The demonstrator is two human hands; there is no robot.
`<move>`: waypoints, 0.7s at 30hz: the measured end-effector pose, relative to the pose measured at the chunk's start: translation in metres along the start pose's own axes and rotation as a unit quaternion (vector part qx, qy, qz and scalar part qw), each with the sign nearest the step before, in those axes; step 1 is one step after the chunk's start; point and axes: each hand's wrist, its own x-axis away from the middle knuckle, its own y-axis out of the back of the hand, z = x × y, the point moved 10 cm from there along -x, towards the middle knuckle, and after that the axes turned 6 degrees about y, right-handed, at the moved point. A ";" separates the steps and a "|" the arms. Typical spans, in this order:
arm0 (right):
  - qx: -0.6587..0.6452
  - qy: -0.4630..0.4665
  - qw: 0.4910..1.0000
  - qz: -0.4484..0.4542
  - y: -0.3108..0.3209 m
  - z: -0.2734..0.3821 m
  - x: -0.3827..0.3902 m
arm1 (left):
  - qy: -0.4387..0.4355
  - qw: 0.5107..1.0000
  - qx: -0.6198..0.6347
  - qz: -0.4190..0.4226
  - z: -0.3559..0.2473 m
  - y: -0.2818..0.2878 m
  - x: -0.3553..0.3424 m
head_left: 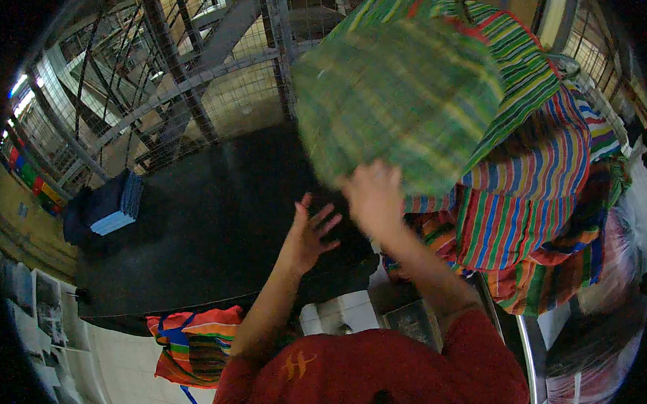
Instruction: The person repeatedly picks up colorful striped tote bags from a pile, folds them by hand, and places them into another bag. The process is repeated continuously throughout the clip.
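Note:
A large green bundle (403, 104) of striped cloth, smeared by motion, is tilted up over the far right part of the black table (214, 226). My right hand (376, 197) is closed at its lower edge, the fingertips partly blurred. Left of it, my left hand (311, 234) hangs over the tabletop with fingers apart, holding nothing. Behind and to the right rise more striped cloth bundles (521, 229) in red, blue, green and yellow, stacked high. Another green striped bundle (513, 66) with red edging tops the pile.
A stack of folded dark blue cloth (117, 204) sits at the table's left end. An orange striped cloth bag (198, 344) lies below the near edge. Wire mesh fencing (198, 88) stands behind the table. Plastic-wrapped goods (583, 365) are at the right.

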 end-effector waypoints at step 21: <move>-0.363 0.056 0.926 -0.089 0.006 0.260 0.170 | -0.286 0.893 0.121 -0.325 -0.014 0.419 0.401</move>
